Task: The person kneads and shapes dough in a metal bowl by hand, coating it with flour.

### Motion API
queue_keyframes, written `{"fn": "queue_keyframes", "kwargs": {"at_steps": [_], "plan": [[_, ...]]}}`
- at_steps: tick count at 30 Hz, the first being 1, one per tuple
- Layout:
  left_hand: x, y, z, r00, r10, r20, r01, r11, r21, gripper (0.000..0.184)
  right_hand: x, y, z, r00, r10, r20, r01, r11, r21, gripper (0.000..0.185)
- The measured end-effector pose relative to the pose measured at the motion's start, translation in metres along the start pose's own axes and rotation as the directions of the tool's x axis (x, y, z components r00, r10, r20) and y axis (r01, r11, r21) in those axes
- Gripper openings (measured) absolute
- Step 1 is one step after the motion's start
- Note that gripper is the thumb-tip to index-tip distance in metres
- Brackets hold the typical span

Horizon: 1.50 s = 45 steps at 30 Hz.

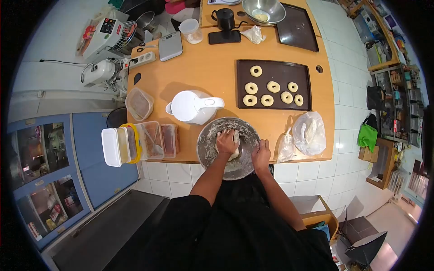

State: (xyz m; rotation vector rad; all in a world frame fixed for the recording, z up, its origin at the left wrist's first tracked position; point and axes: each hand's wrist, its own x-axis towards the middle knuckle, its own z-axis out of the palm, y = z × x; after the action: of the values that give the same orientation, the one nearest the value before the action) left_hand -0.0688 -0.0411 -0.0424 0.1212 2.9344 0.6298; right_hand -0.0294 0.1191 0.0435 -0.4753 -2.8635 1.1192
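A metal mixing bowl (209,159) with flour and dough bits stuck to its wall stands at the table's front edge. Inside it, my left hand (227,142) presses on a lump of pale dough (234,155), its fingers curled over the dough and partly hidden. My right hand (261,156) grips the bowl's right rim, fingers closed around the edge. Just behind the bowl is a white electric kettle (192,106).
Several dough rings lie on a dark baking tray (275,67). To the right sit plastic bags (309,131) of pale contents. Plastic containers (149,141) line the left edge. Farther back are a scale (170,46), a black pot (224,19) and another metal bowl (273,10).
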Motion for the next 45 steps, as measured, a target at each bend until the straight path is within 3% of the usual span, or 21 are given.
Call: {"fn": "queue_keyframes", "kwargs": {"at_steps": [2,3,6,7,10,11,14,15,19,22,25,31,40,43,45], "plan": [[0.000,-0.007,0.005,0.998,0.008,-0.059,-0.009,1.000,-0.015,0.044,0.002,-0.002,0.000,1.000,0.012,-0.010,-0.012,1.000,-0.024,0.013],[-0.001,-0.030,0.050,0.993,-0.062,-0.099,0.036,0.969,-0.244,0.043,0.003,-0.002,-0.001,1.000,0.006,-0.019,-0.007,1.000,-0.018,0.013],[-0.007,-0.066,0.090,0.921,0.037,-0.388,-0.135,0.964,-0.230,0.041,-0.001,0.001,0.002,1.000,0.001,-0.023,-0.001,1.000,-0.003,0.013],[0.007,-0.018,-0.010,0.972,-0.213,0.102,0.234,0.804,-0.547,0.044,0.000,0.004,0.003,1.000,0.003,-0.021,-0.003,1.000,0.003,0.013],[-0.018,-0.024,-0.031,0.994,-0.016,-0.105,-0.018,0.948,-0.317,0.045,-0.001,0.007,0.005,0.999,-0.028,-0.025,0.027,0.999,-0.026,0.015],[-0.019,-0.033,-0.031,0.998,0.056,-0.024,-0.060,0.957,-0.284,0.048,-0.002,0.009,0.006,0.999,-0.044,-0.026,0.043,0.998,-0.045,0.016],[-0.041,-0.010,-0.066,0.991,0.013,0.133,-0.006,0.998,-0.058,0.049,-0.003,0.008,0.012,0.998,-0.027,-0.053,0.024,0.998,-0.055,0.014],[-0.050,-0.027,-0.034,0.996,0.070,0.052,-0.068,0.997,-0.035,0.049,-0.003,0.006,0.011,0.999,-0.008,-0.039,0.006,0.999,-0.046,0.013],[-0.063,-0.028,-0.038,0.999,0.048,0.013,-0.048,0.998,-0.045,0.043,-0.005,0.002,0.005,1.000,0.010,-0.011,-0.010,1.000,-0.004,0.014],[-0.051,-0.045,-0.043,0.961,-0.135,0.241,0.161,0.983,-0.092,0.041,-0.006,0.003,0.007,1.000,0.013,-0.011,-0.013,1.000,-0.004,0.015],[-0.038,-0.050,-0.045,0.945,-0.112,0.308,0.117,0.993,0.001,0.040,-0.009,0.005,0.009,1.000,0.028,0.001,-0.028,1.000,-0.010,0.015],[-0.035,-0.030,-0.067,0.926,-0.167,0.338,0.219,0.968,-0.122,0.044,-0.009,0.003,0.013,0.999,0.041,-0.010,-0.042,0.999,-0.029,0.015],[-0.073,0.023,-0.094,0.945,0.147,0.293,-0.154,0.988,-0.001,0.041,-0.011,0.000,0.014,0.997,0.061,-0.044,-0.063,0.997,-0.034,0.014],[-0.074,0.020,-0.074,0.918,0.200,0.343,-0.205,0.979,-0.022,0.051,-0.013,0.003,0.017,0.996,0.057,-0.062,-0.058,0.998,-0.015,0.014],[-0.075,0.024,-0.071,0.959,-0.004,0.282,0.012,1.000,-0.027,0.039,-0.015,0.004,0.018,0.996,0.049,-0.069,-0.049,0.999,0.001,0.014]]}}
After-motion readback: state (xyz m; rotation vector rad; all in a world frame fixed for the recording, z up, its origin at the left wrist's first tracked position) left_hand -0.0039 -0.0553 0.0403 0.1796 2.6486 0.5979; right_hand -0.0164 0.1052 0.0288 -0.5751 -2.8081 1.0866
